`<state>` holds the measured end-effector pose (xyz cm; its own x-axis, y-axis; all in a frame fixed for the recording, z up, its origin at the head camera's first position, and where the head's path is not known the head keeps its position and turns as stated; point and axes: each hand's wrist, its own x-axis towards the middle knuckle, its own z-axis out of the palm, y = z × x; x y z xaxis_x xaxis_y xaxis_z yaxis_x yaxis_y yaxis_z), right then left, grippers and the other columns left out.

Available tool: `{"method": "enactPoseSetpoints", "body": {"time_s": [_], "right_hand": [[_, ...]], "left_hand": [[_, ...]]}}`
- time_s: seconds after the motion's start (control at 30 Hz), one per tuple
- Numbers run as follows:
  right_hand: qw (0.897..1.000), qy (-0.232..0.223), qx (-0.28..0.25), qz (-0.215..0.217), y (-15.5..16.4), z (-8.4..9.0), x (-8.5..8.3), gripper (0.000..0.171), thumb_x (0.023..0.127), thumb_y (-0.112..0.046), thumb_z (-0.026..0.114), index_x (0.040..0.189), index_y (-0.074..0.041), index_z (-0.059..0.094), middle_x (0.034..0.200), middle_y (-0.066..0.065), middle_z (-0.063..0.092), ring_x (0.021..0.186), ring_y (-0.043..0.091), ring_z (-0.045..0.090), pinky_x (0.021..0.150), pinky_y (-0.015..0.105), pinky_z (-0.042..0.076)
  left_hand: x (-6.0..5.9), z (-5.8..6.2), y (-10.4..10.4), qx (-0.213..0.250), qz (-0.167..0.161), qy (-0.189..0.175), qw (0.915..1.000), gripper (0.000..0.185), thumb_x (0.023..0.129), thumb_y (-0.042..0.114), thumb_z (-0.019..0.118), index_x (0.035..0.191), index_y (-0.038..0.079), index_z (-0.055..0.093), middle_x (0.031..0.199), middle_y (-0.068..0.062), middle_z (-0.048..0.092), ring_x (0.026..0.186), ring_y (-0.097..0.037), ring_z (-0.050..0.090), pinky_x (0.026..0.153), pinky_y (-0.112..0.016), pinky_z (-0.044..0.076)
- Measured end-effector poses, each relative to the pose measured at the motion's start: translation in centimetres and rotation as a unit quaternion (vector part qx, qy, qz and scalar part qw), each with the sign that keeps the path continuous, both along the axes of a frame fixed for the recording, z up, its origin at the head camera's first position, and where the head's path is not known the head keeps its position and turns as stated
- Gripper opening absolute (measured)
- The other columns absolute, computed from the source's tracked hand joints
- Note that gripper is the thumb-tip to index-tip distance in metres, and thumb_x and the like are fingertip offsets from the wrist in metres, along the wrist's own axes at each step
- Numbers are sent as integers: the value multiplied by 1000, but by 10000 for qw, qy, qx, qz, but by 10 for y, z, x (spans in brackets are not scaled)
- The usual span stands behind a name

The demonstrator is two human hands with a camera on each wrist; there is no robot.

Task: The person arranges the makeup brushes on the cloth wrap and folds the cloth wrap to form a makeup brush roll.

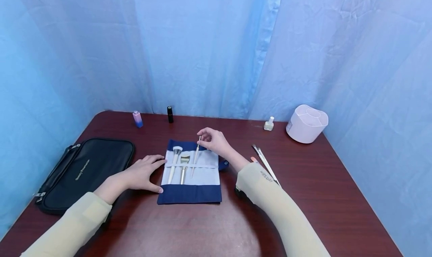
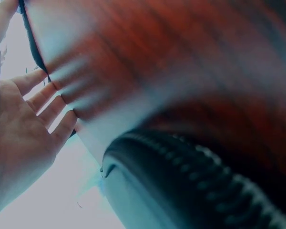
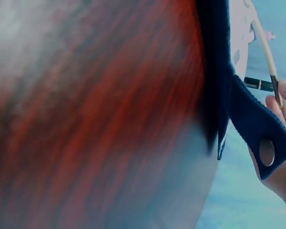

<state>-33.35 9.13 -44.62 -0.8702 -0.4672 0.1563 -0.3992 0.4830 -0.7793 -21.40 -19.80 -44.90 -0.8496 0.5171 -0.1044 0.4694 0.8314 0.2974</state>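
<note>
Your right hand (image 1: 216, 141) pinches the thin brush (image 1: 195, 160) by its far tip, its long axis running toward the desk's near edge across the brush roll (image 1: 190, 193); your left hand (image 1: 143, 172) rests flat, fingers relaxed, at the roll's left edge.

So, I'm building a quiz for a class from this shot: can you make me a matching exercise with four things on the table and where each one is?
Things:
1. black zip pouch
2. pink compartment holder
3. thin brush
4. black tube

Places:
A. far right corner of the table
B. pinched at its top end by the right hand
C. left side, beyond the left hand
D. upright at the back edge, right of the pink and blue bottle

Pairs: 1-C, 2-A, 3-B, 4-D
</note>
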Motion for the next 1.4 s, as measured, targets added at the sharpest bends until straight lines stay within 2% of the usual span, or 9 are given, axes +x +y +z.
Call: {"method": "enactPoseSetpoints", "body": {"time_s": [0.33,0.43,0.67,0.83,1.03,1.23,1.4], "right_hand": [[9938,13,721,844,-1,-8,3,17,88,-24,68,103,-15,66,87,-5,65,76,10,59,64,26,49],[9894,106,863,1163,-1,-10,4,15,88,-24,68,101,-17,66,88,-8,66,78,8,60,67,24,50],[9773,16,1183,1756,0,-9,11,11,88,-27,68,97,-22,67,87,-11,65,77,7,58,69,24,49],[9670,-7,1333,2169,0,-9,14,11,90,-27,65,98,-22,68,94,-10,66,78,7,59,71,24,49],[9617,464,1494,2251,8,-3,14,19,89,-23,66,107,-17,68,107,-6,65,87,4,59,76,21,49],[9650,747,1536,1987,30,25,19,25,88,-25,68,110,-15,69,109,-8,63,93,9,58,73,26,51],[9637,1163,1629,1767,56,45,24,24,87,-22,69,110,-13,68,109,-7,63,100,14,59,83,33,52]], "left_hand": [[0,-1,1,-2,17,-13,10000,99,69,61,73,145,8,37,147,-15,35,132,-35,32,103,-59,31],[0,-1,1,9,17,-9,10000,99,69,61,73,145,8,37,147,-15,35,132,-35,32,103,-59,30],[0,-2,0,7,9,-31,10000,99,69,61,73,145,8,37,147,-15,35,132,-35,32,103,-59,30],[0,-2,0,-10,7,-44,10000,99,69,62,72,145,9,37,147,-15,34,132,-35,32,103,-59,30],[0,-3,1,9,-12,-32,10000,99,69,62,73,145,8,37,147,-15,34,132,-36,32,103,-59,30],[0,-3,0,8,-10,-5,10000,99,69,62,72,145,9,37,147,-15,34,132,-36,32,103,-60,30],[0,-2,-2,-20,11,9,10000,100,69,63,72,145,9,37,147,-16,34,132,-37,31,102,-61,30]]}}
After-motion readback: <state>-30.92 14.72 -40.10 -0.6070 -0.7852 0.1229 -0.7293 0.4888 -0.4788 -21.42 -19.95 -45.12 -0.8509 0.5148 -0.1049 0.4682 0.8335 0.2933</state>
